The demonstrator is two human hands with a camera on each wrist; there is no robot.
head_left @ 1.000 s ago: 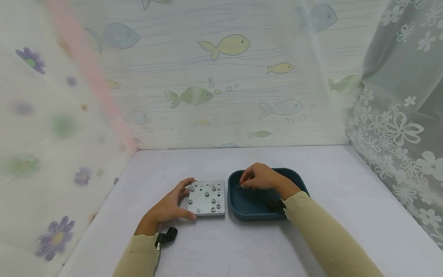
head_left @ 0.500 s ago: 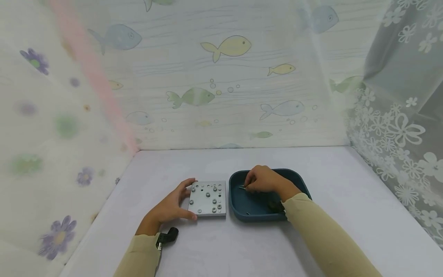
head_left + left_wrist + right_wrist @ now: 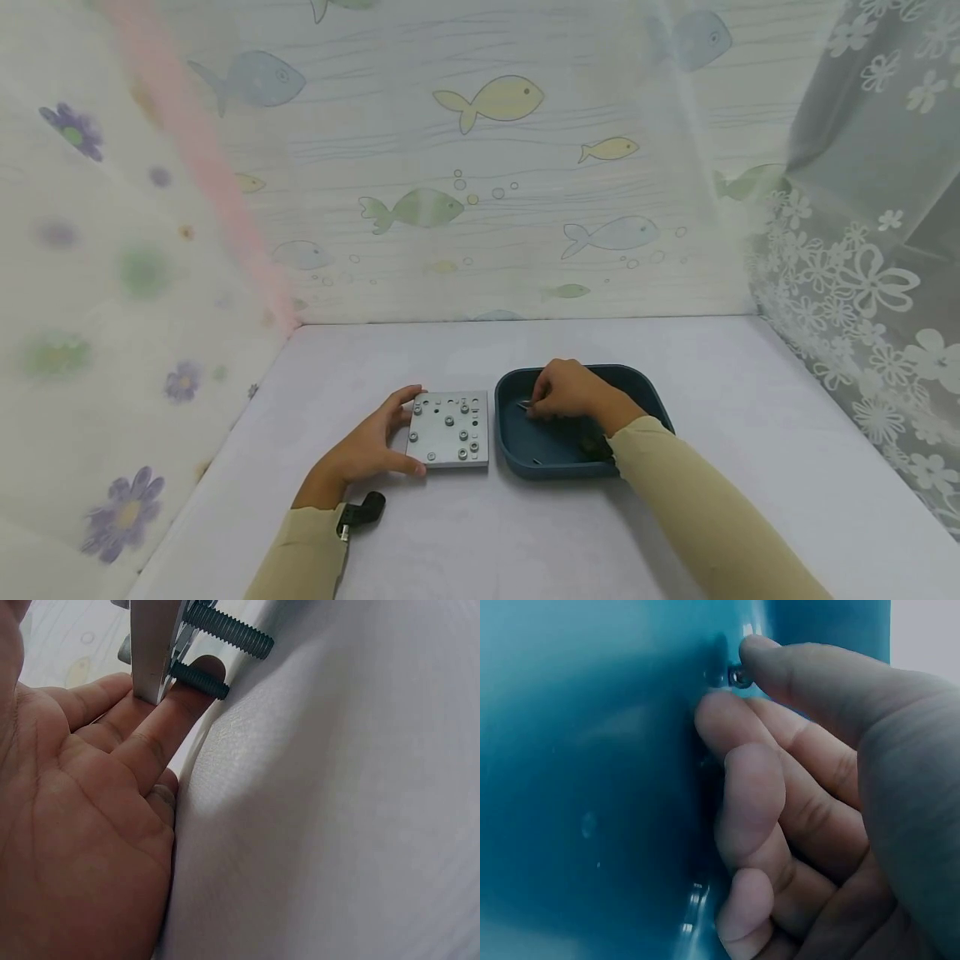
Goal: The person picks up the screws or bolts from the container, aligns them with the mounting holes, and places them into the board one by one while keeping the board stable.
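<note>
- Fabric backdrop (image 3: 480,250), printed with pale fish, hangs behind a white-covered desk (image 3: 480,533).
- Dark blue tray (image 3: 558,472) sits on the desk, just right of a square metal plate (image 3: 437,435).
- Left hand (image 3: 366,450) spans the plate's left side, its grip spread wide but holding on: thumb at the near corner, fingers at the far one. One fingertip reaches under the plate, beside a threaded shank (image 3: 199,679).
- Right hand (image 3: 567,390) dips into the tray, its grip nearly closed, fingers curled. The thumb tip lies against a small screw (image 3: 740,676); whether the screw is pinched, one cannot tell.
- Bolts (image 3: 449,421) stand heads up across the plate.
- Loose screw (image 3: 537,461) lies on the tray floor, near its front wall.
</note>
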